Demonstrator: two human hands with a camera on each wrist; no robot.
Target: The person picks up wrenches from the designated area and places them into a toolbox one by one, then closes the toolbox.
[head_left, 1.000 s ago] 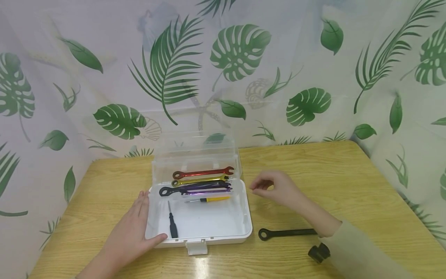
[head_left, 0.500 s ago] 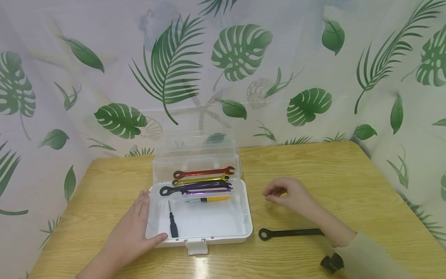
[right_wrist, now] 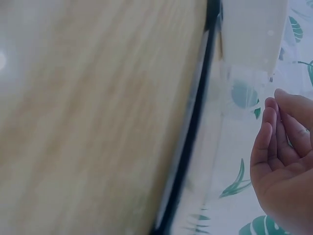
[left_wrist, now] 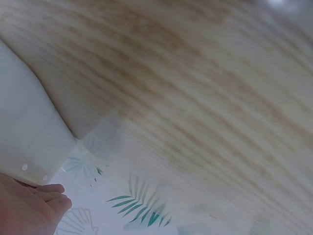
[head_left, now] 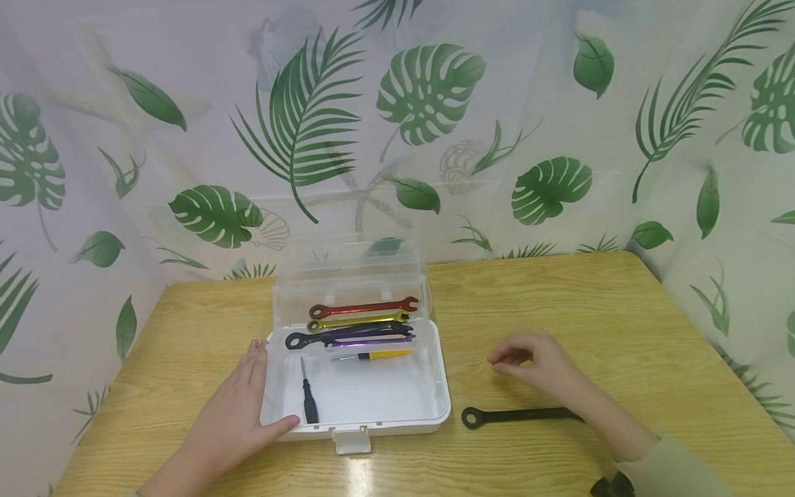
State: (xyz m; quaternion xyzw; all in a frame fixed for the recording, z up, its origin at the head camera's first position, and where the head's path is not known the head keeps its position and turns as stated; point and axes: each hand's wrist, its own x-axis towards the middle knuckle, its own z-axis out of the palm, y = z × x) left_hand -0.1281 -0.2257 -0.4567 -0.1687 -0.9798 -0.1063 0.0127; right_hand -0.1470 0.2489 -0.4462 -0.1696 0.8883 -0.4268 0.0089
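Note:
A white toolbox (head_left: 406,428) with a clear lid (head_left: 348,259) raised at the back stands on the table. My left hand (head_left: 230,407) rests along its left side, fingers extended, thumb on the front rim; in the left wrist view the fingers (left_wrist: 51,196) touch the box. My right hand (head_left: 537,362) hovers right of the box, fingers loosely bent, holding nothing. Below it lies a black ratchet wrench (head_left: 518,415), its right end hidden by the forearm. Inside the box are a black-handled screwdriver (head_left: 310,402) and a yellow-handled screwdriver (head_left: 390,354).
At the back of the box, behind clear plastic, lie a red wrench (head_left: 363,308), a yellow wrench (head_left: 357,322), a black wrench (head_left: 301,340) and a purple wrench (head_left: 373,342). A leaf-patterned cloth (head_left: 472,235) hangs behind the wooden table (head_left: 559,297).
My right hand has drawn away from the box, to the right and slightly nearer me. The left hand, the box and the tools stay where they were.

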